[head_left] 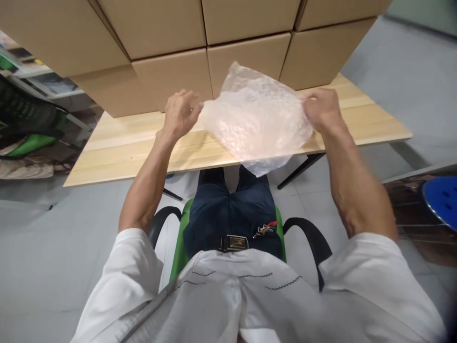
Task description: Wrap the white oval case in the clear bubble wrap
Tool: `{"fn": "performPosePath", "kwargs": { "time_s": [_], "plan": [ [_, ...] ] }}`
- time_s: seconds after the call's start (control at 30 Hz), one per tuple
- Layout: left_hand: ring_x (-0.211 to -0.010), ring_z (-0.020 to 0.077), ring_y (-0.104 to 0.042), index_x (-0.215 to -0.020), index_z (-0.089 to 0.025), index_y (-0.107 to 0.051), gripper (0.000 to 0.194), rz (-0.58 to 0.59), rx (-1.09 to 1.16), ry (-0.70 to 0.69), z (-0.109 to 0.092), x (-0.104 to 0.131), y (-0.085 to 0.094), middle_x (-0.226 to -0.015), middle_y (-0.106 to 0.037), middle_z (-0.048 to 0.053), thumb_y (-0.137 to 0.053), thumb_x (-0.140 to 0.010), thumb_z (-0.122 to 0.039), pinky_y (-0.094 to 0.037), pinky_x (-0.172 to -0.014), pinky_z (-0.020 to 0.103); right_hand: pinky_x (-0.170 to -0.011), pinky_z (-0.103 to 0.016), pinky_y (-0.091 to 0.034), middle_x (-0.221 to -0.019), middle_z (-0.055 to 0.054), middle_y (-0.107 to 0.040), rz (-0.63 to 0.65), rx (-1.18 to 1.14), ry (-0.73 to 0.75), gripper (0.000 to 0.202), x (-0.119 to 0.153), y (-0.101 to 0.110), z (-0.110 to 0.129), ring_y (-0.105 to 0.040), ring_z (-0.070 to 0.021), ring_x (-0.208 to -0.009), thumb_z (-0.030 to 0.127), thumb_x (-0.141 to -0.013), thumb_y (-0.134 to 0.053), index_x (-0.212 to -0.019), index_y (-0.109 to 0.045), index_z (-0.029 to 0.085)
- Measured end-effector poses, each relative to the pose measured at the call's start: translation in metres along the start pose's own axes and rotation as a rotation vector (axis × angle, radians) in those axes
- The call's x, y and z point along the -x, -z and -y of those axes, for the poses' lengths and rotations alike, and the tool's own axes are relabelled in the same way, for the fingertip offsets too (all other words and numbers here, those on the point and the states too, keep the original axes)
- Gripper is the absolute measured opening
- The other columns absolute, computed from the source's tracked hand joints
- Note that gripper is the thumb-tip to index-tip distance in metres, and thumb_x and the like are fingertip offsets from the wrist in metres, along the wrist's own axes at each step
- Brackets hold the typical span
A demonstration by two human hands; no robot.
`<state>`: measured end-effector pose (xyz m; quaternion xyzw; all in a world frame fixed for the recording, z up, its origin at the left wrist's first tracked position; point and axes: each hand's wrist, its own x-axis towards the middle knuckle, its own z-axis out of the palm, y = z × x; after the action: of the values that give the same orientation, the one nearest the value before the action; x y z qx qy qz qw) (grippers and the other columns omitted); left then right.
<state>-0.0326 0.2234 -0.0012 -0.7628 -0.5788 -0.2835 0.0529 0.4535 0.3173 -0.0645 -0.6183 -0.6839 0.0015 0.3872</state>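
In my head view, the clear plastic sheet [262, 116] is spread between both hands above the near part of the wooden surface [132, 152], forward of the lap. Position relative to the grips: the sheet lies to the left of the right grip [323, 109] and to the right of the left grip [181, 113]. The right grip is the closer-coupled side; its fingers and thumb are pinched on the sheet's right corner. The left grip is loosely curled, thumb at the left corner; I cannot tell whether it holds the film or only meets it. Orientation: the sheet is set cornerwise, one corner pointing away and slightly left, the opposite corner pointing back toward the body, below the surface's front edge. I read no clearly longer axis. Beyond the far corner, cardboard boxes [246, 55] are stacked on the surface; on the near side, the trousers [232, 209] rest on a green chair [181, 233].
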Motion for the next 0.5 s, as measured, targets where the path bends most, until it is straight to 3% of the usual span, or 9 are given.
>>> {"fn": "performPosePath", "kwargs": {
  "time_s": [0.07, 0.13, 0.2, 0.23, 0.3, 0.37, 0.43, 0.5],
  "plan": [
    [-0.16, 0.0409, -0.08, -0.152, -0.024, -0.083, 0.06, -0.012, 0.021, -0.008, 0.0, 0.013, -0.008, -0.151, -0.092, 0.015, -0.059, -0.131, -0.075, -0.059, -0.145, 0.065, -0.076, -0.038, -0.059, -0.129, -0.032, -0.095, -0.041, -0.203, -0.252, 0.043, 0.03, 0.005, -0.037, -0.085, -0.0207, -0.092, 0.008, -0.11, -0.068, -0.141, -0.091, -0.008],
    [-0.16, 0.0391, -0.081, -0.155, -0.021, -0.083, 0.057, -0.009, 0.018, -0.007, -0.011, 0.031, -0.014, -0.154, -0.092, 0.016, -0.057, -0.132, -0.067, -0.059, -0.145, 0.062, -0.087, -0.045, -0.068, -0.142, -0.035, -0.092, -0.23, -0.432, -0.314, 0.051, 0.072, 0.008, -0.055, -0.088, -0.0294, -0.107, 0.015, -0.106, -0.061, -0.144, -0.092, 0.002],
    [-0.157, 0.0368, -0.083, -0.16, -0.021, -0.082, 0.054, 0.021, 0.008, -0.015, -0.029, 0.052, -0.019, -0.159, -0.091, 0.017, -0.056, -0.132, -0.059, -0.062, -0.142, 0.057, -0.088, -0.052, -0.074, -0.134, -0.031, -0.092, -0.327, -0.666, -0.373, 0.054, 0.123, 0.006, -0.053, -0.088, -0.0344, -0.105, 0.026, -0.096, -0.063, -0.139, -0.091, 0.009],
    [-0.155, 0.0371, -0.085, -0.164, -0.021, -0.081, 0.055, 0.049, 0.01, -0.039, -0.039, 0.064, -0.022, -0.162, -0.09, 0.018, -0.056, -0.131, -0.057, -0.064, -0.14, 0.056, -0.084, -0.053, -0.075, -0.126, -0.026, -0.091, -0.32, -0.76, -0.405, 0.058, 0.149, 0.004, -0.047, -0.087, -0.0338, -0.098, 0.032, -0.093, -0.066, -0.142, -0.089, 0.013],
    [-0.154, 0.0393, -0.086, -0.174, -0.021, -0.078, 0.062, 0.133, 0.013, -0.139, -0.055, 0.089, -0.024, -0.167, -0.088, 0.019, -0.059, -0.129, -0.059, -0.067, -0.136, 0.057, -0.077, -0.053, -0.077, -0.117, -0.014, -0.088, -0.182, -0.894, -0.402, 0.07, 0.196, -0.002, -0.024, -0.085, -0.0326, -0.093, 0.044, -0.095, -0.069, -0.161, -0.08, 0.024],
    [-0.163, 0.0422, -0.082, -0.181, -0.019, -0.074, 0.071, 0.187, 0.016, -0.247, -0.062, 0.11, -0.023, -0.174, -0.085, 0.023, -0.062, -0.128, -0.064, -0.064, -0.143, 0.059, -0.081, -0.053, -0.08, -0.117, -0.009, -0.086, -0.005, -0.978, -0.393, 0.063, 0.232, -0.008, 0.008, -0.085, -0.0299, -0.094, 0.051, -0.1, -0.073, -0.158, -0.08, 0.029],
    [-0.171, 0.0436, -0.077, -0.185, -0.019, -0.07, 0.076, 0.208, 0.009, -0.274, -0.06, 0.126, -0.016, -0.181, -0.08, 0.024, -0.063, -0.128, -0.068, -0.059, -0.149, 0.061, -0.087, -0.054, -0.082, -0.115, -0.008, -0.085, 0.099, -1.073, -0.444, 0.055, 0.255, -0.014, 0.045, -0.084, -0.0288, -0.096, 0.056, -0.1, -0.078, -0.148, -0.084, 0.028],
    [-0.177, 0.0452, -0.073, -0.188, -0.022, -0.066, 0.08, 0.22, -0.018, -0.265, -0.054, 0.135, -0.007, -0.187, -0.076, 0.024, -0.065, -0.126, -0.072, -0.055, -0.153, 0.064, -0.094, -0.054, -0.083, -0.111, -0.006, -0.084, 0.172, -1.124, -0.485, 0.059, 0.269, -0.02, 0.079, -0.083, -0.0275, -0.097, 0.059, -0.101, -0.082, -0.151, -0.087, 0.028]
  ]
}}
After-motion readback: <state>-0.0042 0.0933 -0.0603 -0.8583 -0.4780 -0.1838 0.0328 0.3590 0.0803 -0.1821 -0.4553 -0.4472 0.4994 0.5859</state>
